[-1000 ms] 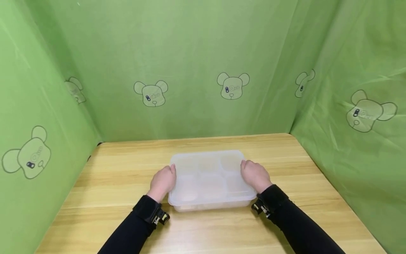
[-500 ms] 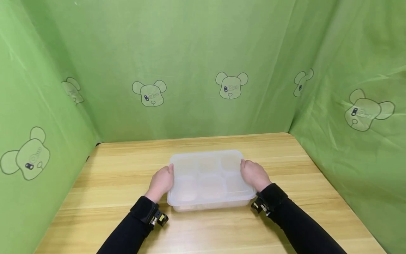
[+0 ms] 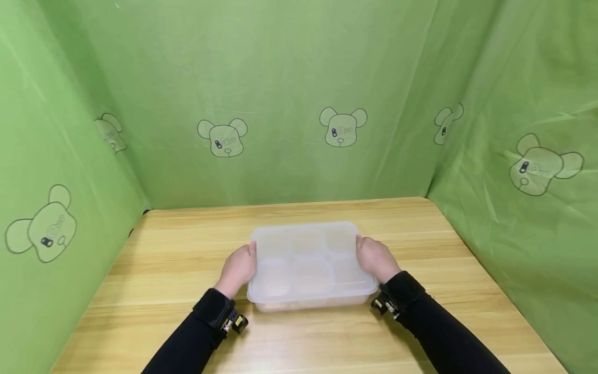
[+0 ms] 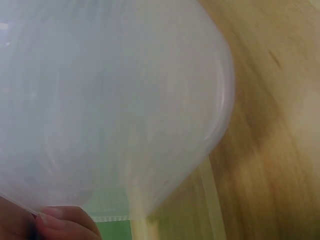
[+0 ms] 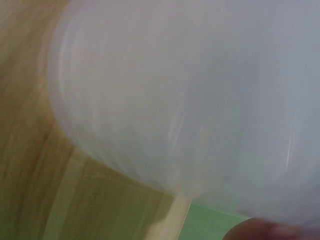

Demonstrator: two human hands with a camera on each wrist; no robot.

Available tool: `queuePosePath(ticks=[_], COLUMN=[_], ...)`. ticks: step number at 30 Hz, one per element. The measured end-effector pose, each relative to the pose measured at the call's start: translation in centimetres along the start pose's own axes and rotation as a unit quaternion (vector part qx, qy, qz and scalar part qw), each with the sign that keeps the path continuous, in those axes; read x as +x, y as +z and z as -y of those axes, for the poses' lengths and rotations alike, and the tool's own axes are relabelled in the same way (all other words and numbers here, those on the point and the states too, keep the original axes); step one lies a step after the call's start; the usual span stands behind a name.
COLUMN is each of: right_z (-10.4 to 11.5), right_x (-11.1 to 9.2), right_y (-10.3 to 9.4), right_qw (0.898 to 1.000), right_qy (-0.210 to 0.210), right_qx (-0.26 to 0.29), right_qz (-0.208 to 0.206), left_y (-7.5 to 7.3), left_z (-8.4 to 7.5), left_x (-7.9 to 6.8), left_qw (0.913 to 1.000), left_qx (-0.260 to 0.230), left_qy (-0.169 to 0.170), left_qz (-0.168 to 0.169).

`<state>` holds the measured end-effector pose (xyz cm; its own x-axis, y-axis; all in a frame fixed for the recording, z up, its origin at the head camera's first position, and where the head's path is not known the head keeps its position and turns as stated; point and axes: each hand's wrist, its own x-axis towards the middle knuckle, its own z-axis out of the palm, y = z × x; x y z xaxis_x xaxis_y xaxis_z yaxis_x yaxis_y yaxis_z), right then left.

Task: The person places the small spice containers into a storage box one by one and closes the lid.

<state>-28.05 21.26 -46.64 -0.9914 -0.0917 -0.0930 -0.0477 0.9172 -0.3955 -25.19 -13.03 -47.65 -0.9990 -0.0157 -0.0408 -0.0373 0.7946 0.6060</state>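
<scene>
A translucent white plastic food container [image 3: 308, 283] with a lid sits at the middle of the wooden table. Several compartments show faintly through its lid; what they hold is too hazy to tell. My left hand [image 3: 238, 267] grips the container's left side, thumb along the rim. On the opposite side, my right hand [image 3: 376, 258] holds the right rim in the same manner. The left wrist view shows curled fingers [image 4: 65, 222] under the rim, close to the container's wall [image 4: 125, 100]. In the right wrist view only a fingertip [image 5: 260, 230] shows below the wall [image 5: 150, 90].
Light wood tabletop [image 3: 177, 249] surrounds the container on all sides. Green cloth walls [image 3: 280, 171] printed with bear heads stand at the back, left and right. A small camera [image 3: 235, 321] is strapped to my left wrist, another camera [image 3: 384, 305] to my right.
My left hand has shifted slightly left, its thumb now nearer the container's edge than a second ago. The container and my right hand stay nearly in place.
</scene>
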Motion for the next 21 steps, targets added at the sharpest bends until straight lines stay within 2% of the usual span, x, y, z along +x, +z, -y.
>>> queuePosePath(ticks=[5,12,21], right_z=[-0.16,-0.51,-0.43], right_x=[-0.08,-0.32,-0.09], right_y=[0.03,0.08,0.14], right_qw=[1.000,1.000,1.000], right_qy=[-0.002,0.006,0.004], right_qx=[0.001,0.010,0.013], right_qz=[-0.004,-0.002,-0.009], left_y=[0.01,0.21,0.22], left_z=[-0.27,-0.51,-0.44], left_x=[-0.19,-0.28,-0.40], left_qw=[0.9999,1.0000,0.9998], left_qx=[-0.012,0.002,-0.009], left_qy=[-0.003,-0.001,-0.020], left_qz=[0.003,0.005,0.001])
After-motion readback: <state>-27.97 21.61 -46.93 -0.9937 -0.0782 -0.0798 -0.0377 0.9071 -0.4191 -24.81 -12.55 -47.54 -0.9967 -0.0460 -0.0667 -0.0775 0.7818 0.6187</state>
